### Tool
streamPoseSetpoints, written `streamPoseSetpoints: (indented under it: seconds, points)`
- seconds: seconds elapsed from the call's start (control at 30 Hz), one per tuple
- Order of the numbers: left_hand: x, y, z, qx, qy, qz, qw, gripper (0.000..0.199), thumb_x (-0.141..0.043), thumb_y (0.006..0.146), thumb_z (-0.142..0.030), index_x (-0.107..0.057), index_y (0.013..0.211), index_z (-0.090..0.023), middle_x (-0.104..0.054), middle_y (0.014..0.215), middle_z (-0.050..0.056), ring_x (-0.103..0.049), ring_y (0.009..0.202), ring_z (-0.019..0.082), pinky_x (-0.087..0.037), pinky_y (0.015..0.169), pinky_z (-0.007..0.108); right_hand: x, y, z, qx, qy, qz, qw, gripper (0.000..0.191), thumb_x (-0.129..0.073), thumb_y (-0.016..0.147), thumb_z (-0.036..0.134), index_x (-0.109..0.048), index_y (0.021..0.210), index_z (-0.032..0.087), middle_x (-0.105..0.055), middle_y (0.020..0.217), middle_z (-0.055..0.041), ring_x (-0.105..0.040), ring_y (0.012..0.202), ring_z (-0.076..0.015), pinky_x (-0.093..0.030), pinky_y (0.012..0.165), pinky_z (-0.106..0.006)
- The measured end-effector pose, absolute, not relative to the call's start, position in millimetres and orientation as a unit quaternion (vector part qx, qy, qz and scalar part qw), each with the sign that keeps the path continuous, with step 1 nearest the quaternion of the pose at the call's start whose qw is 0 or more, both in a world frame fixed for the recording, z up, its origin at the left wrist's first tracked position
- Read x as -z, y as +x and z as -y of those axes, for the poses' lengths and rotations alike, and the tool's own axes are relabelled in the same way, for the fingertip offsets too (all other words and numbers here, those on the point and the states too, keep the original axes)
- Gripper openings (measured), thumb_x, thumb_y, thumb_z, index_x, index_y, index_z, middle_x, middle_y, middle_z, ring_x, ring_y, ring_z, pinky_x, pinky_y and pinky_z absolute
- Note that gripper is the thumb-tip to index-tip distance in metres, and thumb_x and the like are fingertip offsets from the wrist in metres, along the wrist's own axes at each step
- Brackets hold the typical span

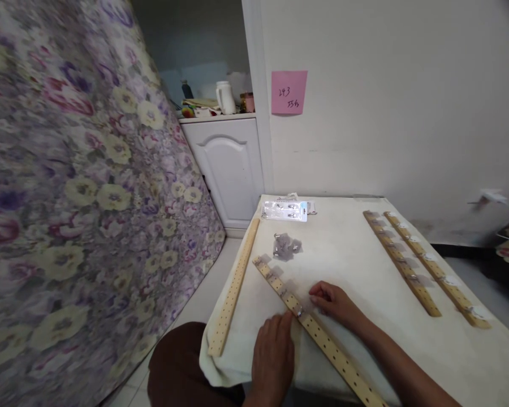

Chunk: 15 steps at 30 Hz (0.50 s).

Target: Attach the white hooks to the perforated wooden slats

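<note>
Reaching over the cream table cover (343,243) with the left hand (274,347) back up, fingers side by side and curled down, fingertips at the near edge of a perforated wooden strip (335,355) — cannot tell whether pinching or only touching. Slanting in from the lower right with the right hand (333,301), held low on the strip's other side, fingers bent inward, thumb and forefinger drawn close together; cannot tell whether gripping anything. Lying diagonally between both hands: that same strip, with metal hooks (299,310) along its far part, the last one just beyond the left fingertips and near the right thumb. Ahead of both hands, past the strip's far end, a loose cluster of clear-backed hooks (285,247), and behind it a blister pack (284,211). Left of the left hand, a bare perforated strip (235,285) along the table edge, plus a brown-trousered knee (176,364) beside the corner. Well to the right of the right hand — two hook-bearing strips (401,263), roughly side by side.
</note>
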State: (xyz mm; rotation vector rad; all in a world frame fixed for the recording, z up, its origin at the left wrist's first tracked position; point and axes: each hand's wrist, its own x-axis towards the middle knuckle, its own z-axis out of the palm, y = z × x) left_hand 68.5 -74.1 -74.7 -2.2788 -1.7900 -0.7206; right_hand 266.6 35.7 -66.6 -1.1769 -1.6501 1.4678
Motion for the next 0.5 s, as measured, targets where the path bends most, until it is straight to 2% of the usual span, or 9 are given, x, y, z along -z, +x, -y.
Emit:
streamPoseSetpoints:
  seconds: [0.1, 0.27, 0.4, 0.5]
  points:
    - [81, 66, 74, 0.259, -0.758, 0.587, 0.115, 0.043, -0.040, 0.083, -0.007, -0.051, 0.123, -0.019, -0.062, 0.110, 0.008, -0.057, 0.101, 0.021, -0.047, 0.089, 0.037, 67, 275, -39, -0.532, -0.464, 0.634, 0.316, 0.014, -0.055, 0.079, 0.033, -0.056, 0.082, 0.019, -0.051, 0.059, 0.0058, -0.050, 0.049, -0.0102, -0.041, 0.051, -0.023]
    - [77, 64, 73, 0.257, -0.764, 0.585, 0.089, 0.039, -0.041, 0.082, -0.007, -0.055, 0.116, -0.020, -0.064, 0.104, 0.007, -0.060, 0.093, 0.020, -0.050, 0.082, 0.035, 61, 271, -82, -0.410, -0.527, 0.660, 0.345, 0.014, -0.052, 0.079, 0.031, -0.058, 0.083, 0.019, -0.054, 0.059, 0.0047, -0.056, 0.056, -0.0137, -0.044, 0.056, -0.025]
    - [87, 57, 70, 0.246, -0.767, 0.583, 0.104, 0.042, -0.044, 0.078, -0.007, -0.055, 0.116, -0.021, -0.065, 0.103, 0.007, -0.061, 0.091, 0.021, -0.052, 0.078, 0.034, 58, 251, -136, -0.369, -0.558, 0.649, 0.362, 0.025, -0.044, 0.083, 0.031, -0.058, 0.099, 0.018, -0.059, 0.073, 0.0012, -0.060, 0.062, -0.0143, -0.046, 0.062, -0.027]
    - [105, 53, 65, 0.249, -0.774, 0.567, 0.135, 0.045, -0.044, 0.076, -0.004, -0.057, 0.116, -0.022, -0.067, 0.099, 0.006, -0.062, 0.089, 0.021, -0.052, 0.075, 0.032, 58, 234, -170, -0.344, -0.573, 0.650, 0.361, 0.030, -0.046, 0.083, 0.031, -0.059, 0.106, 0.017, -0.061, 0.086, -0.0020, -0.059, 0.062, -0.0125, -0.046, 0.066, -0.027]
